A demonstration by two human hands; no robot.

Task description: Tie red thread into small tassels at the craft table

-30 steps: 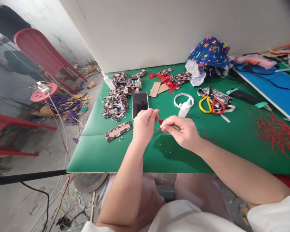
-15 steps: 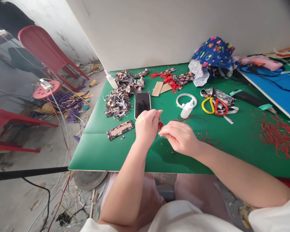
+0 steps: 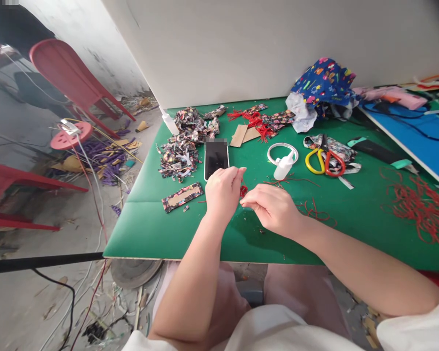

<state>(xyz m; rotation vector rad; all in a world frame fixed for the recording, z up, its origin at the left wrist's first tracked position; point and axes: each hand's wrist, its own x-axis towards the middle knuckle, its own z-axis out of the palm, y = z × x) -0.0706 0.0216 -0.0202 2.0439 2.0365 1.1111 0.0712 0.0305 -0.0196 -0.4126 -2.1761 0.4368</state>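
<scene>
Cord bunch (image 3: 243, 191), red, one: sitting between the left hand (image 3: 223, 189) and the right hand (image 3: 272, 207), over the near half of the green desk (image 3: 161, 234). Left fingers: gripping the bunch at its upper side, as we are judging, contact being partly hidden. Right fingers: pinching its lower edge.

Progress: we are judging the bunch to be partly worked, no finished form showing. Floral strips (image 3: 278, 118) bearing red tassels (image 3: 265, 133), at least two, are resting toward the back, looking done. Floral-bordered card (image 3: 183, 197), one, is lying left of the left hand without a tassel, apparently unfinished. Loose cord pile (image 3: 422, 212), one, is spreading at far right, seemingly unused.

Remainder, as we are counting: phone (image 3: 216, 157), one, lying just beyond the left hand; squeeze bottles (image 3: 283, 167), two; white ring (image 3: 269, 152), one; bare cardboard pieces (image 3: 238, 135), two, overlapping; scissors (image 3: 322, 157), one pair; black-and-teal tool (image 3: 378, 152), one; blue patterned cloth (image 3: 324, 85), one; floral scraps (image 3: 178, 155), heaped, defying our counting.
</scene>
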